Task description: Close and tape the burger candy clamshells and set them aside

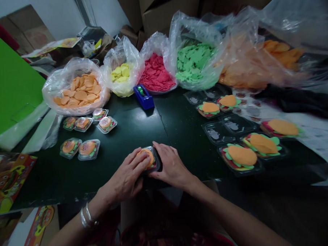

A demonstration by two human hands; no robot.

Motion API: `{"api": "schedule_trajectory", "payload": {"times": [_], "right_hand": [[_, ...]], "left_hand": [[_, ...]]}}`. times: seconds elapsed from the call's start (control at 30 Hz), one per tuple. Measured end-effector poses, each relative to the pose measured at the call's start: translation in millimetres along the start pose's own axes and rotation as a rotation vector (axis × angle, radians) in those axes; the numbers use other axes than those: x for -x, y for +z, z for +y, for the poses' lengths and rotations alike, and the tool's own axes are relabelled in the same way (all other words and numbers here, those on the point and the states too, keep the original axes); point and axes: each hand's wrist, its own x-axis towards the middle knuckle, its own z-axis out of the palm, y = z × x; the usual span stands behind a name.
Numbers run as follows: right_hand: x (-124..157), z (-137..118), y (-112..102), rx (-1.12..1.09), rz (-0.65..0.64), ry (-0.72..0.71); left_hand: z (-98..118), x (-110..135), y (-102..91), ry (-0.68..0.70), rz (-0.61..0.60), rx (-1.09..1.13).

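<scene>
Both my hands press on one small clear plastic clamshell [151,159] with a burger-shaped stack of orange, red and green pieces inside, resting on the dark table [142,127] near its front edge. My left hand [127,177], with bangles at the wrist, covers the clamshell's left side and lid. The pack's right side is gripped by my right hand [170,166].
Several closed packs [79,148] lie to the left. Open trays with burger stacks [240,156] sit to the right. Bags of orange [78,90], yellow [121,74], red [156,74] and green [192,62] pieces line the back, with a blue tape dispenser [143,96] in front.
</scene>
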Motion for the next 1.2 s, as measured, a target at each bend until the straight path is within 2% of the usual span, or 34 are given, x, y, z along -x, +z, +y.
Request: {"api": "schedule_trajectory", "payload": {"times": [0.1,0.23,0.37,0.43,0.5,0.57,0.6,0.7,0.83,0.97,1.1,1.2], "right_hand": [[-1.4,1.3,-7.6,-0.012,-0.042,-0.031],[-9.0,1.7,-17.1,-0.113,-0.133,-0.119],[-14.5,1.8,-11.3,-0.168,-0.156,-0.135],[-15.2,3.1,-7.6,-0.165,-0.149,-0.117],[-16.2,4.4,-7.1,-0.165,-0.149,-0.116],[-18.7,4.5,-10.0,-0.172,-0.163,-0.11],[-20.6,3.9,-12.3,-0.176,-0.173,-0.102],[-27.8,0.9,-19.4,-0.18,-0.212,-0.075],[-32.8,-0.1,-21.8,-0.171,-0.265,-0.06],[-25.7,7.2,-12.3,-0.152,-0.256,-0.066],[-16.7,13.9,-2.3,-0.127,-0.224,-0.076],[-15.4,10.7,-1.0,-0.128,-0.197,-0.049]], "left_hand": [[-7.3,0.9,-2.5,-0.001,-0.013,-0.004],[-19.4,4.5,8.8,0.027,0.067,0.003],[-21.9,9.4,19.1,0.026,0.158,0.05],[-20.4,10.7,18.7,-0.103,0.246,0.12],[-19.2,10.2,15.0,-0.328,0.302,0.203],[-19.9,7.9,9.6,-0.482,0.259,0.265],[-21.1,6.4,6.9,-0.501,0.212,0.285],[-26.5,3.2,0.5,-0.459,0.111,0.298],[-32.1,3.1,-3.4,-0.408,0.079,0.274],[-32.7,2.2,-3.8,-0.385,0.067,0.269],[-31.3,2.8,-4.8,-0.411,0.042,0.296],[-32.5,3.9,-11.1,-0.469,0.037,0.406]]}}
